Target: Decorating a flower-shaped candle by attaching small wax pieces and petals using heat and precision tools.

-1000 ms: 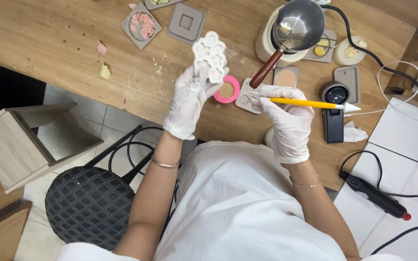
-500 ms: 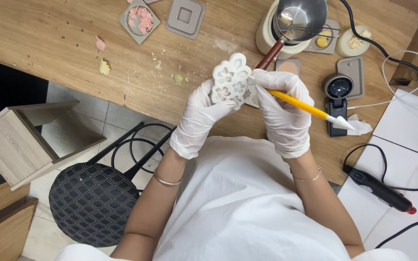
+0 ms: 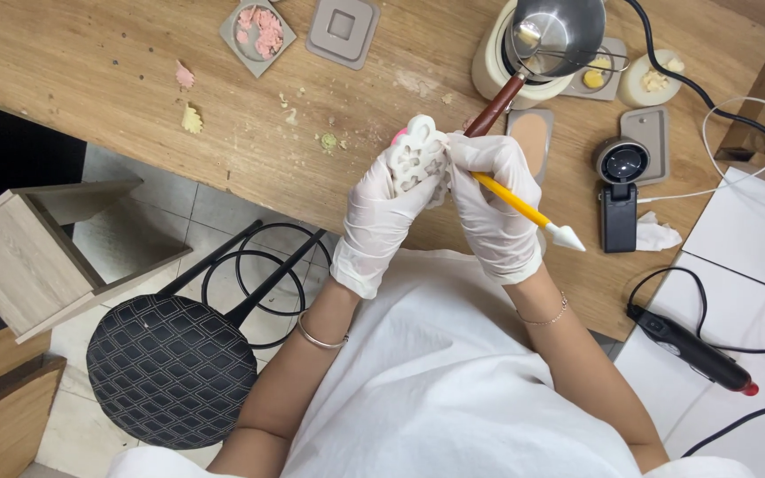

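**Mold pulled in closer, tool tip tucked behind it**

So compared to half a second back, both hands have dropped a bit toward the body and crowded together; the white flower mold [image 3: 418,158] was fanned out wide before, now it's more edge-on and half buried in the gloves; the yellow tool [image 3: 513,202] has swung steeper too, its white cone end closer to the wrist.

Left hand [image 3: 385,212] is wrapped around the mold from below and the left, fingers clamped on it, thumb side up against its face; you can still see a few flower-shaped cavities. Right hand [image 3: 491,199] sits just to the right of the mold, touching it, fingers closed around the yellow tool like a pen; the working tip is hidden between the mold and the glove, so can't tell exactly where it lands.

All this is held up above the near edge of the wooden table [image 3: 117,80]; just behind sits the steel pot [image 3: 567,25] with its reddish-brown handle [image 3: 490,111]; a grey square mold with pink bits [image 3: 258,28] is off to the far left; black stool [image 3: 170,367] down on the floor.
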